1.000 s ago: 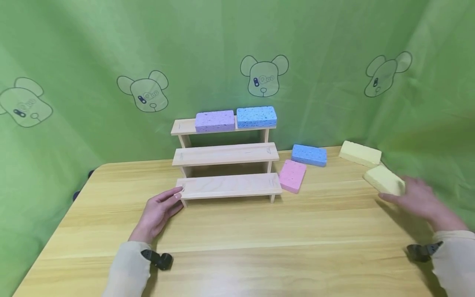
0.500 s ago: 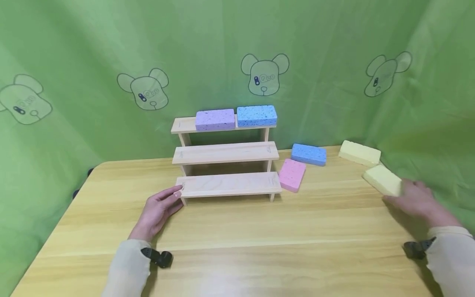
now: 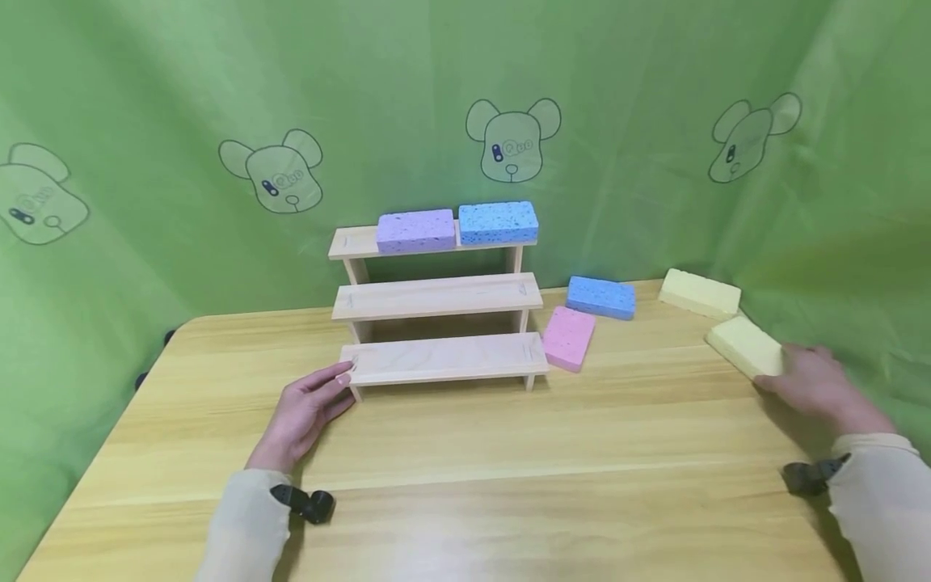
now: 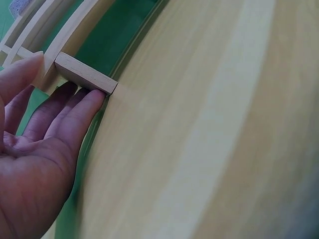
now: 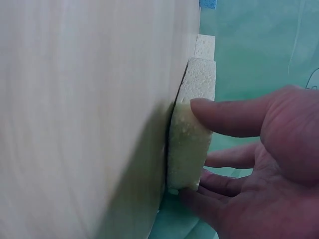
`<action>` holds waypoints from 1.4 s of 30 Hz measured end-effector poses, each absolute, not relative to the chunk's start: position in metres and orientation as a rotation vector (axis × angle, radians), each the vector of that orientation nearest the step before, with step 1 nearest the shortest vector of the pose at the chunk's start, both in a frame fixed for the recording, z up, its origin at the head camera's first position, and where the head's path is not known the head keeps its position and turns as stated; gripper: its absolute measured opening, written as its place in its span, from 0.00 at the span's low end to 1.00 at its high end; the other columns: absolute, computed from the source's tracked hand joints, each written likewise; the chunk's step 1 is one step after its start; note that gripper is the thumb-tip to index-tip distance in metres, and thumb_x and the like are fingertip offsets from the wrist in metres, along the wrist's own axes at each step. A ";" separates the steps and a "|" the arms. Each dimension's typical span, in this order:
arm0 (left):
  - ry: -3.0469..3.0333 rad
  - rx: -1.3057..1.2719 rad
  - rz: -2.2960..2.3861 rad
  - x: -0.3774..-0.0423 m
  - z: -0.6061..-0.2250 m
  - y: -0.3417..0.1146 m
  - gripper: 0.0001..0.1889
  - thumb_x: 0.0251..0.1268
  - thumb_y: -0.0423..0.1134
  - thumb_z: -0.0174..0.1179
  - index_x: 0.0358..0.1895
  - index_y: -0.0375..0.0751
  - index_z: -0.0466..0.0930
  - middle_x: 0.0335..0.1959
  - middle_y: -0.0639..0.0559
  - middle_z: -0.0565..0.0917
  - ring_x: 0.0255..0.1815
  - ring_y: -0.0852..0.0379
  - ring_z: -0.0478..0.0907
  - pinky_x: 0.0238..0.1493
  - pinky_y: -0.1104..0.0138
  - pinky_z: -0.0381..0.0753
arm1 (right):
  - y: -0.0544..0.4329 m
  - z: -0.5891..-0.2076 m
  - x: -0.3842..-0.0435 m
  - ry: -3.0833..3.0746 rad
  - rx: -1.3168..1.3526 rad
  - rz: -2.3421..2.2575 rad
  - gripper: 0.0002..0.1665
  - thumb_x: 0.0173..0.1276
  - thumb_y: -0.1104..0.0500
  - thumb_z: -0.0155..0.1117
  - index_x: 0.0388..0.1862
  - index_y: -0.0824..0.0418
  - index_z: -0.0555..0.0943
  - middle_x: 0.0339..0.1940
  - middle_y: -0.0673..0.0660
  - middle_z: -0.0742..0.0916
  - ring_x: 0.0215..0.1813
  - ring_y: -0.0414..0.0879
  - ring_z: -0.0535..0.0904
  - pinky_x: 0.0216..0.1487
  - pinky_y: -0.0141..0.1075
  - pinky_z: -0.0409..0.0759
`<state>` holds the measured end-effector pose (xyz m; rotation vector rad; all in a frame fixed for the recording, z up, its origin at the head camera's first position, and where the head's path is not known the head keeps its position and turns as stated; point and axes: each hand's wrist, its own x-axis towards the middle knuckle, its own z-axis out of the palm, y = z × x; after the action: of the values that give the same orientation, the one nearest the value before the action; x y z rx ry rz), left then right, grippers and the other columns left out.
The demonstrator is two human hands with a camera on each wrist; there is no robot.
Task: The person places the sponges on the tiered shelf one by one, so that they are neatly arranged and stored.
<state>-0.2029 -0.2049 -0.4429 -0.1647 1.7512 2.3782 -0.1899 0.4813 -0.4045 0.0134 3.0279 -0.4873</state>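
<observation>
A three-tier wooden shelf stand [image 3: 444, 360] rises in steps at the middle of the table. My left hand [image 3: 301, 416] holds the left end of its lowest step. In the left wrist view the thumb lies at the board's edge and the fingertips touch the leg [image 4: 85, 73]. At the far right, my right hand [image 3: 818, 388] grips the near end of a pale yellow sponge [image 3: 747, 346]. The right wrist view has the thumb on the sponge's side and fingers curled at its end. A purple sponge [image 3: 416, 232] and a blue sponge [image 3: 498, 223] sit side by side on the top step.
Right of the stand lie a pink sponge [image 3: 569, 338] and a second blue sponge [image 3: 600, 297]. Another yellow sponge [image 3: 700, 293] lies just behind the gripped one. A green curtain [image 3: 407, 73] with printed bear heads encloses the table's [image 3: 465, 485] back and sides.
The gripped yellow sponge, whose near end was raised a second ago, has come down flat against the table with my right hand. My left hand stays put; the head view shifts slightly.
</observation>
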 end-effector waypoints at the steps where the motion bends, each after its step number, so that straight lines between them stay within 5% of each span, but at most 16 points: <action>1: 1.749 -0.162 2.382 -0.203 -0.443 -0.205 0.15 0.67 0.28 0.61 0.56 0.36 0.81 0.69 0.39 0.67 0.56 0.51 0.79 0.61 0.58 0.79 | 0.482 -0.404 -0.189 3.028 0.011 -0.485 0.43 0.67 0.53 0.64 0.55 0.92 0.59 0.37 0.83 0.75 0.41 0.75 0.68 0.37 0.66 0.73; 13: 1.741 -0.122 2.380 -0.203 -0.443 -0.206 0.15 0.67 0.28 0.60 0.56 0.36 0.81 0.68 0.41 0.67 0.56 0.53 0.78 0.62 0.57 0.78 | 0.472 -0.397 -0.175 2.979 0.013 -0.687 0.51 0.73 0.50 0.60 0.67 0.88 0.45 0.57 0.92 0.55 0.56 0.85 0.53 0.51 0.79 0.57; 27: 1.719 -0.136 2.380 -0.203 -0.442 -0.208 0.12 0.66 0.29 0.62 0.50 0.43 0.85 0.65 0.44 0.71 0.56 0.52 0.79 0.61 0.58 0.78 | 0.465 -0.378 -0.170 3.019 0.042 -0.780 0.51 0.72 0.44 0.60 0.72 0.80 0.49 0.62 0.90 0.54 0.58 0.84 0.53 0.47 0.79 0.58; 42: 1.731 -0.129 2.368 -0.203 -0.440 -0.208 0.13 0.67 0.28 0.61 0.53 0.39 0.83 0.67 0.41 0.69 0.56 0.52 0.79 0.61 0.57 0.78 | 0.425 -0.359 -0.175 3.106 -0.153 -0.854 0.48 0.68 0.47 0.67 0.75 0.69 0.57 0.68 0.82 0.59 0.63 0.82 0.55 0.52 0.80 0.54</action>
<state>-0.2026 -0.2075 -0.4398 -0.1288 1.7313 2.3680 -0.1751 0.4249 -0.3591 -0.1534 3.1060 -0.8537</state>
